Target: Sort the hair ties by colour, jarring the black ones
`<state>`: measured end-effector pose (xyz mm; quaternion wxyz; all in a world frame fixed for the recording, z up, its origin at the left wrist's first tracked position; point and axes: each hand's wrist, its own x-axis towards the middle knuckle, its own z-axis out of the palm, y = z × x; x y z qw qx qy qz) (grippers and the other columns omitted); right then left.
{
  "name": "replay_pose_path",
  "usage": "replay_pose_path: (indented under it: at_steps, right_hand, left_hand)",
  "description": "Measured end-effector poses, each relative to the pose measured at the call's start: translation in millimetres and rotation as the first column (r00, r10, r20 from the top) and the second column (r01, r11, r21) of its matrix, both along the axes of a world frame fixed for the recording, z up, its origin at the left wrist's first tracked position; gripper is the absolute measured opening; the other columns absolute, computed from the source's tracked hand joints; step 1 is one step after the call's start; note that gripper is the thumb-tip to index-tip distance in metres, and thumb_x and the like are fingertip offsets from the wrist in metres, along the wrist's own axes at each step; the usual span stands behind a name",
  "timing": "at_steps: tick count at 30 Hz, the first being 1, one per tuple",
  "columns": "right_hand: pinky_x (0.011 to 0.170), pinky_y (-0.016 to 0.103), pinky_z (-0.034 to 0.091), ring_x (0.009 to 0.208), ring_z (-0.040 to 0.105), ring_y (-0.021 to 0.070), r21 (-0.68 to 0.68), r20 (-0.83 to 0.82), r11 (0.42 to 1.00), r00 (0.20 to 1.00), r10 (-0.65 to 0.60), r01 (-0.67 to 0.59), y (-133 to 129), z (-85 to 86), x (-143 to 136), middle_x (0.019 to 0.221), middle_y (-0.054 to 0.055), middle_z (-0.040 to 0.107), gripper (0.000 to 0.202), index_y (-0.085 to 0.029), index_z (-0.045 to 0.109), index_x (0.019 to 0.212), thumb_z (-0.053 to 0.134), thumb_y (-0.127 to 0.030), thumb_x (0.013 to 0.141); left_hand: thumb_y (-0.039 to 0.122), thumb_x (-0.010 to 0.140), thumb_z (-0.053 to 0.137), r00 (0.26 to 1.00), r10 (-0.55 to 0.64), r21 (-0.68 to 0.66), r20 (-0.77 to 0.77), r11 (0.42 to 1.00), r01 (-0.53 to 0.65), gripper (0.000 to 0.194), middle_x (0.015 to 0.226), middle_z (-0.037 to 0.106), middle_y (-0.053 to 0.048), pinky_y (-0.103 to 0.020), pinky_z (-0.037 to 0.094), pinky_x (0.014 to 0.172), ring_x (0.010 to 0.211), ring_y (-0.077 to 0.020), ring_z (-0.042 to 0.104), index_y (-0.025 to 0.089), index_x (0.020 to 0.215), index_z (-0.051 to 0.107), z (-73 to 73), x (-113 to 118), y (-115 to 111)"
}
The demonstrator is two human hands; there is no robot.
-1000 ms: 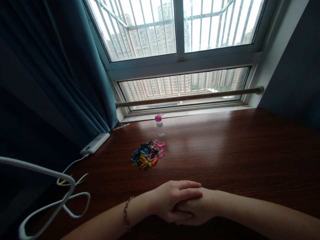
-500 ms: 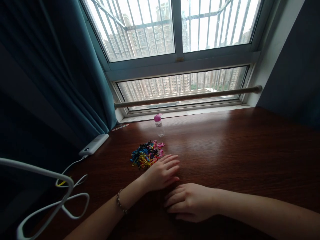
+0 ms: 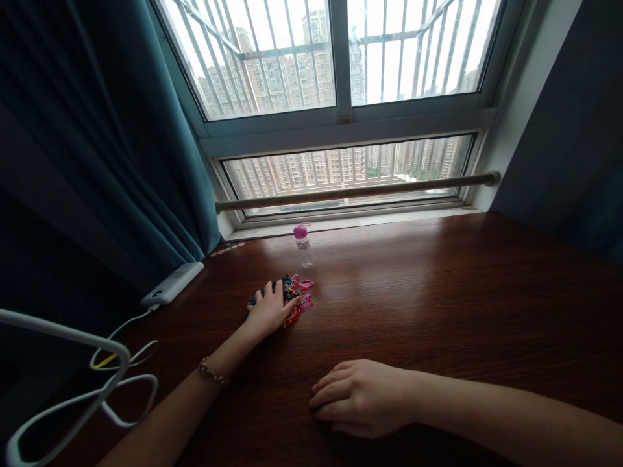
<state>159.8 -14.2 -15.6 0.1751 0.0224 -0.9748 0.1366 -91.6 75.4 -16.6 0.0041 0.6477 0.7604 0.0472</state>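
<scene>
A pile of small, bright loop-shaped pieces (image 3: pixel 305 301) in pink, red, yellow, blue and black lies on the dark brown wooden table (image 3: pixel 438 285). They are too small for me to tell their exact kind. My left hand (image 3: pixel 267 310), a beaded bracelet on its wrist, rests over the left part of the pile with its fingers spread, covering many pieces. Nearer to me, my right hand (image 3: pixel 357 397) lies palm down on the wood, apart from the pile, its fingers loosely bent and side by side. No object shows in it.
Behind the pile stands a clear bottle (image 3: pixel 305 250) with a pink lid. At the left, a white power bank (image 3: pixel 172 284) has a white cable (image 3: pixel 124 324) plugged in. A thick white tube (image 3: pixel 73 334) curves in front. Blue curtain (image 3: pixel 160 149) and barred window (image 3: pixel 341 155) border the table.
My left hand has moved left, away from beside my right hand, onto the pile with its fingers spread. My right hand stays nearly in place, its fingers a little closer together.
</scene>
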Motion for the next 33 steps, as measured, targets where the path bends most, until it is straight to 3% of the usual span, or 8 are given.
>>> replay_pose_path:
  at_steps: [7, 13, 19, 22, 26, 29, 31, 33]
  right_hand:
    - [0.100, 0.025, 0.033, 0.117, 0.044, 0.0145, -0.015, 0.004, 1.000, 1.000, -0.004, 0.004, 0.1, 0.7, 0.5, 0.116, 0.007, 0.058, 0.028, -0.013, 0.055, 0.108, 0.038, -0.024, 0.090]
    - [0.100, 0.025, 0.033, 0.116, 0.044, 0.0144, -0.024, 0.022, 1.000, 1.000, -0.010, 0.010, -0.2, 1.4, 0.3, 0.115, 0.007, 0.058, 0.028, -0.013, 0.054, 0.110, 0.039, -0.023, 0.089]
    - [0.098, 0.027, 0.034, 0.116, 0.044, 0.0151, -0.023, 0.044, 0.999, 0.999, -0.022, 0.023, -0.5, 4.3, 1.4, 0.116, 0.007, 0.058, 0.028, -0.014, 0.053, 0.111, 0.038, -0.024, 0.089]
    - [0.099, 0.027, 0.032, 0.116, 0.044, 0.0151, -0.032, 0.052, 0.999, 0.999, -0.016, 0.017, -0.1, 6.6, 1.8, 0.117, 0.006, 0.058, 0.028, -0.016, 0.053, 0.112, 0.039, -0.025, 0.090]
    - [0.100, 0.028, 0.031, 0.118, 0.042, 0.0167, -0.038, 0.055, 0.998, 0.998, -0.040, 0.042, 1.0, 7.8, 1.9, 0.120, 0.007, 0.055, 0.031, -0.014, 0.051, 0.115, 0.041, -0.028, 0.089]
    - [0.101, 0.030, 0.031, 0.118, 0.042, 0.0184, -0.032, 0.059, 0.996, 0.995, -0.078, 0.080, 2.1, 7.5, 2.1, 0.122, 0.007, 0.054, 0.034, -0.013, 0.050, 0.117, 0.042, -0.030, 0.089]
    - [0.101, 0.030, 0.031, 0.118, 0.041, 0.0192, -0.024, 0.067, 0.994, 0.993, -0.101, 0.102, 3.0, 7.3, 2.3, 0.123, 0.008, 0.052, 0.035, -0.013, 0.050, 0.118, 0.041, -0.032, 0.089]
    - [0.101, 0.030, 0.030, 0.119, 0.041, 0.0195, -0.011, 0.076, 0.994, 0.991, -0.111, 0.112, 4.0, 7.6, 2.1, 0.124, 0.008, 0.052, 0.036, -0.013, 0.050, 0.119, 0.041, -0.033, 0.090]
  left_hand:
    - [0.054, 0.082, 0.039, 0.944, -0.328, 0.136, -0.030, 0.934, 0.329, 0.058, 0.142, 0.027, -0.010, -0.056, 0.025, 0.098, 0.127, -0.0362, 0.023, 0.024, 0.131, 0.036, -5.4, 27.0, -15.5]
    - [0.044, 0.084, 0.043, 0.707, -0.705, 0.116, 0.050, 0.707, 0.697, 0.049, 0.144, 0.025, -0.006, -0.058, 0.018, 0.103, 0.132, -0.0325, 0.012, 0.026, 0.129, 0.039, 11.4, 48.4, -36.1]
    - [0.026, 0.090, 0.032, 0.473, -0.830, 0.279, 0.294, 0.548, 0.788, 0.043, 0.144, 0.024, -0.003, -0.047, 0.017, 0.109, 0.134, -0.0236, 0.015, 0.027, 0.133, 0.031, 26.1, 58.4, -50.2]
    - [0.025, 0.091, 0.030, 0.442, -0.800, 0.468, 0.407, 0.598, 0.651, 0.042, 0.143, 0.028, -0.005, -0.039, 0.024, 0.109, 0.131, -0.0196, 0.025, 0.024, 0.133, 0.030, 31.8, 52.0, -45.0]
    - [0.029, 0.089, 0.031, 0.723, -0.593, 0.557, 0.356, 0.755, 0.345, 0.041, 0.141, 0.031, -0.007, -0.039, 0.025, 0.108, 0.130, -0.0208, 0.028, 0.020, 0.129, 0.033, 29.1, 29.7, -20.2]
    - [0.035, 0.085, 0.037, 0.959, -0.201, 0.398, 0.197, 0.911, 0.109, 0.049, 0.143, 0.023, -0.011, -0.052, 0.018, 0.106, 0.133, -0.0313, 0.016, 0.016, 0.130, 0.034, 15.9, 7.4, 2.1]
    - [0.043, 0.084, 0.035, 0.991, 0.007, 0.242, 0.131, 0.969, -0.039, 0.056, 0.144, 0.019, -0.016, -0.064, 0.017, 0.098, 0.131, -0.0413, 0.012, 0.015, 0.133, 0.031, 3.8, -5.2, 12.8]
    - [0.053, 0.083, 0.031, 0.990, 0.080, 0.095, 0.112, 0.991, -0.091, 0.064, 0.143, 0.020, -0.018, -0.067, 0.017, 0.094, 0.129, -0.0449, 0.013, 0.015, 0.134, 0.030, -7.9, -13.6, 18.9]
